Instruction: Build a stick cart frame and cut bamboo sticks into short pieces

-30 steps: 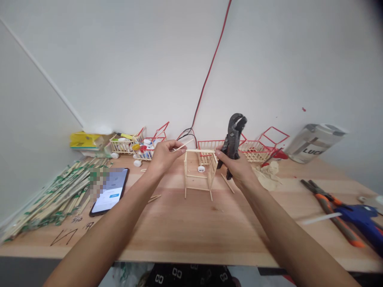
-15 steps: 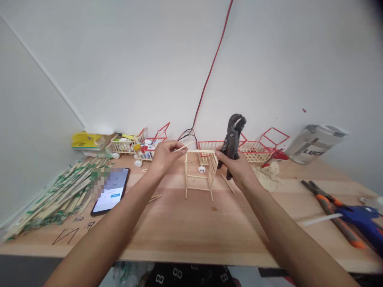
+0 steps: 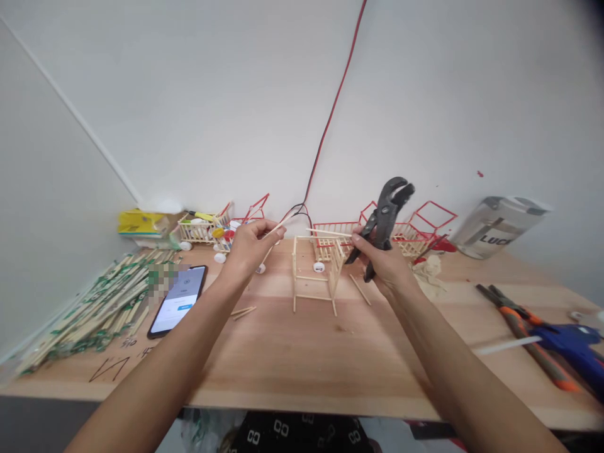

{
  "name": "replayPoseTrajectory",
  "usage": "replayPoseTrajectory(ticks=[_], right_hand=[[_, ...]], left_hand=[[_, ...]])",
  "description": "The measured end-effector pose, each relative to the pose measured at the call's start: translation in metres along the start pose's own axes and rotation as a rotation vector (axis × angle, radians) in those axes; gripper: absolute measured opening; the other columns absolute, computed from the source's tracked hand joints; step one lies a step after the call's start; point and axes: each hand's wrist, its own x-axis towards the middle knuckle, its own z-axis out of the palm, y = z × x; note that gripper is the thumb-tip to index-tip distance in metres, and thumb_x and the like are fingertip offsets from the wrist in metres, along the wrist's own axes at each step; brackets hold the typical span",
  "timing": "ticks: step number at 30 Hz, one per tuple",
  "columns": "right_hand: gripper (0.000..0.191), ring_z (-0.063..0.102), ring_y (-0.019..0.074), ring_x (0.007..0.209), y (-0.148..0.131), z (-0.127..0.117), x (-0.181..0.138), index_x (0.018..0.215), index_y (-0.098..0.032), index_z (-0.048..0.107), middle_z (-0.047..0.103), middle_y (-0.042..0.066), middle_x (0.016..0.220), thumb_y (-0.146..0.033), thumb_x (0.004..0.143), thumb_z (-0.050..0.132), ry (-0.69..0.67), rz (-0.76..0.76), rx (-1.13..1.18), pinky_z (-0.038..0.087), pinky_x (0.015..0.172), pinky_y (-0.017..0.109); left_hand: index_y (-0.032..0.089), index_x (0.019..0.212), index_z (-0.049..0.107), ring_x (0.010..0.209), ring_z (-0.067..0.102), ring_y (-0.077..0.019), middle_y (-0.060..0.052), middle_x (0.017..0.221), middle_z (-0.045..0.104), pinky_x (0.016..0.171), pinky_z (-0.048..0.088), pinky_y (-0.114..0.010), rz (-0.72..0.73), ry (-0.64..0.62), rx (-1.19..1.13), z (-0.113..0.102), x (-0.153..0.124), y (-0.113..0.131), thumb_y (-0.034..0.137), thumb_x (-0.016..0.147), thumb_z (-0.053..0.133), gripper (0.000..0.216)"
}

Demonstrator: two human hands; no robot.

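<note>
My left hand is closed, pinching a thin wooden stick that slants up to the right. My right hand is wrapped around black-handled cutters, jaws pointing up. Between its thumb and finger is also a short wooden stick, lying almost level toward the left. Between the hands, a small frame of glued-looking sticks stands on the table; the short stick passes just above or behind its top, and I cannot tell if they touch.
Small stick carts with red rims stand along the wall, some holding bottle caps. At left lie wrapped chopsticks and a phone. To the right are orange-handled pliers, a blue glue gun and a clear container.
My right hand has shifted right with the cutters and the short stick, drawing the stick away from the frame's top. My left hand has moved slightly left, and its stick tilts more steeply.
</note>
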Motion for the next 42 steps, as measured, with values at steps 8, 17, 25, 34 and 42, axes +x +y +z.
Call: replayPoseTrajectory(ticks=[8, 17, 25, 34, 42], right_hand=[[0.028, 0.057, 0.0157, 0.075, -0.023, -0.036, -0.037, 0.088, -0.024, 0.067, 0.060, -0.001, 0.083, -0.035, 0.066, 0.080, -0.108, -0.002, 0.029, 0.048, 0.068, 0.030], [0.029, 0.059, 0.0192, 0.072, -0.037, -0.065, -0.123, 0.093, -0.019, 0.065, 0.064, 0.003, 0.077, -0.043, 0.077, 0.068, -0.347, 0.160, -0.388, 0.048, 0.069, 0.032], [0.027, 0.056, 0.0175, 0.070, -0.038, -0.072, -0.139, 0.091, -0.017, 0.065, 0.063, 0.002, 0.076, -0.038, 0.074, 0.067, -0.523, 0.150, -0.508, 0.046, 0.065, 0.029], [0.031, 0.059, 0.0199, 0.081, -0.031, -0.075, -0.167, 0.096, -0.019, 0.071, 0.067, 0.003, 0.085, -0.041, 0.075, 0.069, -0.384, 0.182, -0.339, 0.046, 0.076, 0.032], [0.032, 0.059, 0.0191, 0.085, -0.020, -0.068, -0.187, 0.102, -0.021, 0.070, 0.066, 0.003, 0.089, -0.044, 0.080, 0.066, -0.341, 0.196, -0.156, 0.045, 0.079, 0.030]], left_hand=[[0.015, 0.089, 0.067, 0.058, 0.046, -0.0059, -0.001, 0.078, 0.064, 0.053, 0.034, -0.017, -0.043, 0.061, -0.222, -0.019, -0.045, 0.023, 0.040, 0.084, 0.062, 0.026], [0.012, 0.094, 0.061, 0.076, 0.068, -0.0177, -0.011, 0.085, 0.070, 0.063, 0.049, -0.024, -0.575, -0.408, -0.590, 0.036, -0.145, 0.020, 0.040, 0.083, 0.064, 0.030], [0.010, 0.100, 0.061, 0.075, 0.072, -0.0203, -0.017, 0.094, 0.072, 0.062, 0.054, -0.026, -0.727, -0.748, -0.524, 0.056, -0.166, 0.032, 0.041, 0.088, 0.056, 0.034], [0.011, 0.087, 0.059, 0.054, 0.067, -0.0140, -0.009, 0.073, 0.071, 0.050, 0.052, -0.020, -0.758, -0.853, -0.701, 0.071, -0.194, 0.034, 0.039, 0.082, 0.064, 0.028], [0.011, 0.089, 0.060, 0.071, 0.072, -0.0188, -0.013, 0.083, 0.073, 0.058, 0.056, -0.023, -0.783, -0.810, -0.838, 0.069, -0.209, 0.031, 0.033, 0.086, 0.062, 0.023]])
